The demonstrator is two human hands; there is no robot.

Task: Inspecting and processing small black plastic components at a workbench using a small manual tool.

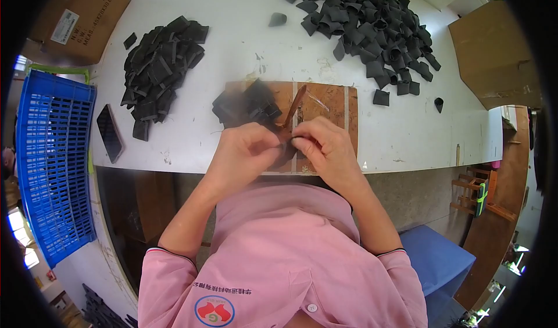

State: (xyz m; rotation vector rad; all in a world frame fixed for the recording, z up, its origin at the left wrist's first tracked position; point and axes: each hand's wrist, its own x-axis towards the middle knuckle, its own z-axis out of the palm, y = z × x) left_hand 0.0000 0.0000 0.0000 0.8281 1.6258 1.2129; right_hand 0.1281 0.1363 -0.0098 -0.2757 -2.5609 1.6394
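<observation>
My left hand (245, 153) and my right hand (329, 152) meet over the front of a brown board (326, 100) near the table's front edge. Both are closed in a pinch, fingertips almost together, on a small black piece (295, 142) mostly hidden by the fingers. Just beyond my left hand, a small heap of flat black pieces (249, 103) lies on the board's left part, partly blurred. A narrow brown strip (296, 104) slants across the board beyond my fingertips, its near end close to them.
Flat black pieces (163, 66) are piled at left; a larger pile of black looped pieces (372, 31) fills the back right. A phone (109, 133) lies at the left edge. Cardboard boxes (81, 20) stand at both far corners. A blue crate (58, 159) is beside the table.
</observation>
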